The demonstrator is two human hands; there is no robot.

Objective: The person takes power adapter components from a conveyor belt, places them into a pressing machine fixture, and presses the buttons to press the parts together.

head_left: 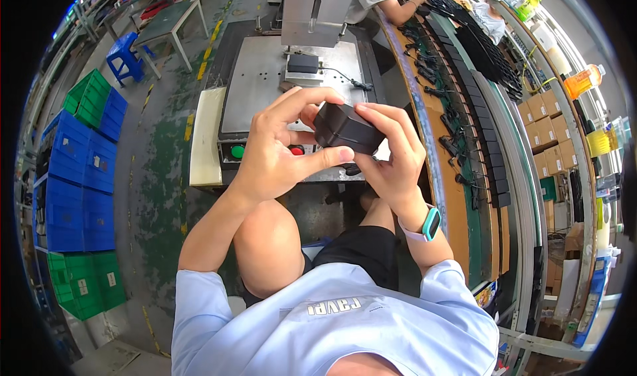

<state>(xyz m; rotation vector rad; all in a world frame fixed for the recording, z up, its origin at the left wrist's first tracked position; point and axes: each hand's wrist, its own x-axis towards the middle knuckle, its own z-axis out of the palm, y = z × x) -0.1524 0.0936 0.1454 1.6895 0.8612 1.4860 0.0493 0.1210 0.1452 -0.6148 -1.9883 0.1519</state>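
The black adapter block [346, 128] sits gripped between both my hands, raised above my knees in front of the machine's metal tabletop [265, 84]. My left hand [275, 151] wraps it from the left, thumb pressed along its lower edge; my right hand [391, 151] clasps its right side. Just behind them I see a green button [237, 151] and a red button [296, 150].

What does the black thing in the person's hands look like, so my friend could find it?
Start at the big grey machine table with a green button and a red button on its front edge. Just in front of it, the left hand and right hand grip a small black box with rounded corners. Unlike the black parts on the belt, it has no cord showing.
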